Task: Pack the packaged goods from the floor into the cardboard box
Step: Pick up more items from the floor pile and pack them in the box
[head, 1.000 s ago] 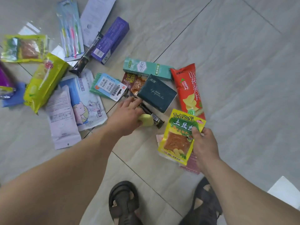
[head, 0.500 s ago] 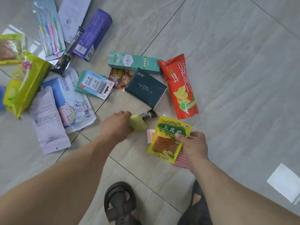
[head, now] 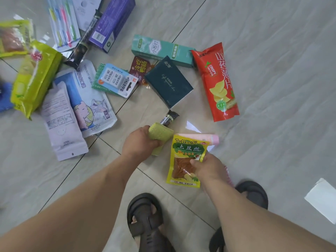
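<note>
My left hand [head: 140,141] grips a yellow-green sponge pad [head: 161,134] together with a slim black stick packet [head: 169,118] that pokes out past it. My right hand [head: 207,167] pinches a yellow TuDouSi snack pouch [head: 185,157] with a pink packet [head: 205,138] behind it. Both hands hover above the tile floor. Several packaged goods lie beyond: a dark green box [head: 169,81], a red crisps bag [head: 217,80], a teal toothpaste box [head: 161,50], a purple box [head: 112,22]. No cardboard box is in view.
More packs lie at the left: a lime wipes bag [head: 34,77], a cartoon pouch [head: 87,99], a white pouch [head: 60,122], toothbrushes [head: 62,22], a blue-labelled scrubber pack [head: 114,80]. My sandalled feet [head: 147,219] stand below. A white sheet [head: 321,199] lies at the right.
Both hands have pulled back from the pile toward my feet. The left hand lifted the black stick packet along with the sponge; the right carried the yellow pouch and pink packet along.
</note>
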